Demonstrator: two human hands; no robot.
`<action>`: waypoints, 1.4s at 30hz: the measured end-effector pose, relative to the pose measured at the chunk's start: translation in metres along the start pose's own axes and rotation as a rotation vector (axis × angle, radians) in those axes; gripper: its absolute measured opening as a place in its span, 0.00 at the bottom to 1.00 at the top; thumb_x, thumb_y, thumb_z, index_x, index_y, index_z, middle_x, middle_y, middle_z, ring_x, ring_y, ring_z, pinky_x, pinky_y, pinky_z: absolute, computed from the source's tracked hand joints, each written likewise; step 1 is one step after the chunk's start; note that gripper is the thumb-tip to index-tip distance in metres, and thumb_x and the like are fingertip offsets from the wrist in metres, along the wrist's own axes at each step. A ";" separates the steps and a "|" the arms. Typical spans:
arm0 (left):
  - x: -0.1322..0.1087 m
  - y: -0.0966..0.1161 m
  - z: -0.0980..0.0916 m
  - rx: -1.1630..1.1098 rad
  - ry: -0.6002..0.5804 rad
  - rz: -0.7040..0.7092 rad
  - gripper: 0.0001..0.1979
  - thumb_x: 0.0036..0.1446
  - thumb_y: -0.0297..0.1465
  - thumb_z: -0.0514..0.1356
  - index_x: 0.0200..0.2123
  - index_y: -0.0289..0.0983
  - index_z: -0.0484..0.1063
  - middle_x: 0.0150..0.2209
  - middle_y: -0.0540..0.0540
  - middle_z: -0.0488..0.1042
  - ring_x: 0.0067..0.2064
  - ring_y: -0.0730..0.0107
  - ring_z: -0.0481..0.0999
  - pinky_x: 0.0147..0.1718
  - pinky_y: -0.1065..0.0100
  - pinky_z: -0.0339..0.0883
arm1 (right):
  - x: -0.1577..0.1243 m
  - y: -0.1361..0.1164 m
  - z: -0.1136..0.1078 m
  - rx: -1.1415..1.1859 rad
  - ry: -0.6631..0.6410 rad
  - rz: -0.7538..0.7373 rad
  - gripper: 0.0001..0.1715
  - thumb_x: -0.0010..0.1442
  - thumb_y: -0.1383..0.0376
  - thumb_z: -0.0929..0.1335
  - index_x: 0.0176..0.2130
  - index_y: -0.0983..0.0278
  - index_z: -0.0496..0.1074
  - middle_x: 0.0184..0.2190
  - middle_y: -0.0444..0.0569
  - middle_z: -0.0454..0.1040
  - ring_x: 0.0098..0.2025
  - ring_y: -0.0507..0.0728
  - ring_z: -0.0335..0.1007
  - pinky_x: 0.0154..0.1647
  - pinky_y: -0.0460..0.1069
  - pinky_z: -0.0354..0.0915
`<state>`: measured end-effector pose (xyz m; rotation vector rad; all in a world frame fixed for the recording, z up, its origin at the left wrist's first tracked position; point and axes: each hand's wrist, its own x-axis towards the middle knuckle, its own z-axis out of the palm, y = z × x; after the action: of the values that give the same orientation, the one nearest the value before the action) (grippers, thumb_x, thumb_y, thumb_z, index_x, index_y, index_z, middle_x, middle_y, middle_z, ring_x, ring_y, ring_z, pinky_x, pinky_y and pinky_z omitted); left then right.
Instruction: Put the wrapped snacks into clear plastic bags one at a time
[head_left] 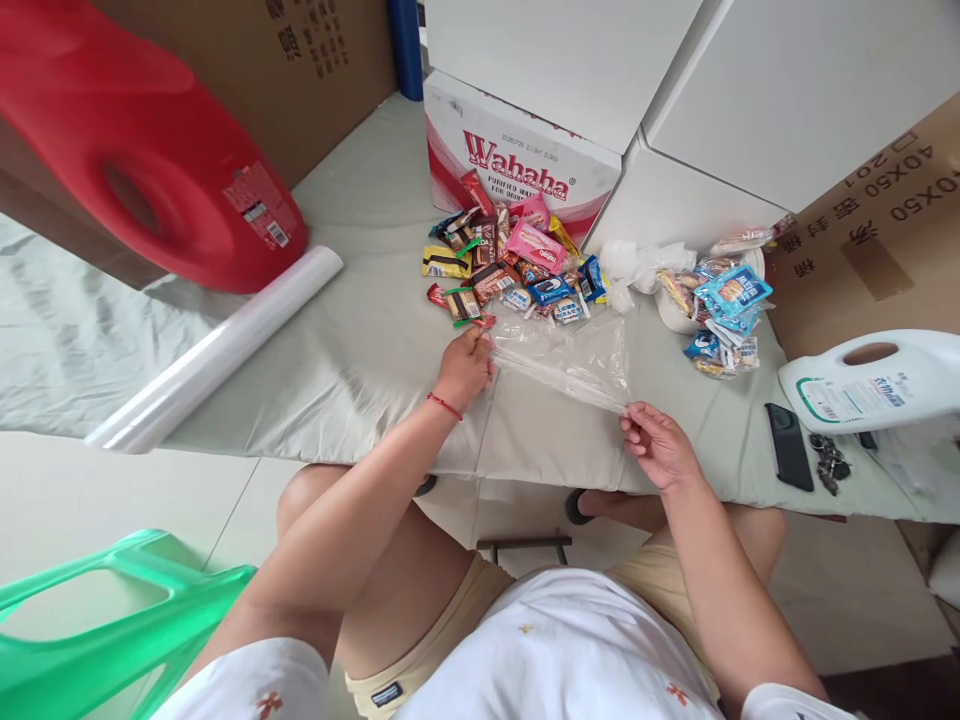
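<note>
A clear plastic bag (574,355) is stretched flat between my two hands, low over the cloth-covered surface. My left hand (463,372), with a red string on its wrist, pinches one corner of it. The opposite corner sits between the thumb and fingers of my right hand (658,442). Just beyond the bag lies a pile of small wrapped snacks (517,262) in red, pink, blue and yellow wrappers. The snacks nearest my left hand lie right beside its fingertips. Nothing shows inside the bag.
A Wahaha carton (525,150) stands behind the pile. To the right are crumpled plastic bags (637,265), a white bowl (671,305) heaped with snack packets, a white jug (877,380), a phone (789,447) and keys (829,463). A plastic roll (225,345) and red jug (172,150) lie left.
</note>
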<state>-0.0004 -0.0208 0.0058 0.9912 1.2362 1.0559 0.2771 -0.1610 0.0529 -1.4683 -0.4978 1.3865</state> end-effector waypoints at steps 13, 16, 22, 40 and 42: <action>-0.004 0.010 -0.014 0.527 0.301 0.352 0.18 0.56 0.40 0.66 0.44 0.37 0.68 0.32 0.47 0.71 0.34 0.63 0.73 0.37 0.61 0.70 | 0.010 0.007 -0.015 -0.213 0.063 -0.004 0.30 0.35 0.50 0.84 0.28 0.65 0.74 0.30 0.48 0.78 0.20 0.44 0.57 0.14 0.40 0.47; -0.026 0.005 -0.009 0.713 0.382 0.777 0.21 0.60 0.45 0.64 0.48 0.36 0.69 0.46 0.36 0.74 0.52 0.51 0.73 0.54 0.49 0.67 | 0.013 0.007 -0.007 -0.207 0.056 -0.002 0.31 0.36 0.48 0.83 0.29 0.64 0.73 0.28 0.48 0.78 0.19 0.44 0.55 0.13 0.40 0.45; -0.056 -0.004 0.004 1.147 -0.370 0.996 0.30 0.63 0.46 0.62 0.65 0.43 0.67 0.67 0.34 0.65 0.71 0.44 0.60 0.69 0.37 0.45 | 0.017 0.002 -0.007 -0.190 0.054 0.011 0.30 0.36 0.52 0.84 0.31 0.64 0.72 0.26 0.45 0.76 0.19 0.44 0.54 0.14 0.40 0.45; -0.125 0.072 -0.018 1.505 -0.327 0.587 0.23 0.71 0.41 0.50 0.63 0.43 0.73 0.71 0.33 0.61 0.70 0.42 0.61 0.59 0.41 0.65 | 0.014 0.013 -0.042 -0.384 -0.010 -0.035 0.28 0.41 0.49 0.80 0.33 0.63 0.72 0.22 0.43 0.73 0.19 0.47 0.57 0.14 0.42 0.52; -0.120 0.094 0.012 1.487 -0.140 0.624 0.22 0.72 0.40 0.48 0.53 0.37 0.78 0.61 0.31 0.72 0.61 0.44 0.71 0.53 0.46 0.70 | 0.014 0.016 -0.041 -0.386 -0.035 -0.056 0.26 0.43 0.49 0.79 0.33 0.62 0.71 0.23 0.43 0.73 0.20 0.47 0.58 0.15 0.42 0.53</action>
<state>0.0004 -0.1154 0.1259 2.6407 1.5790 0.2945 0.3122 -0.1710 0.0249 -1.7227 -0.8591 1.3216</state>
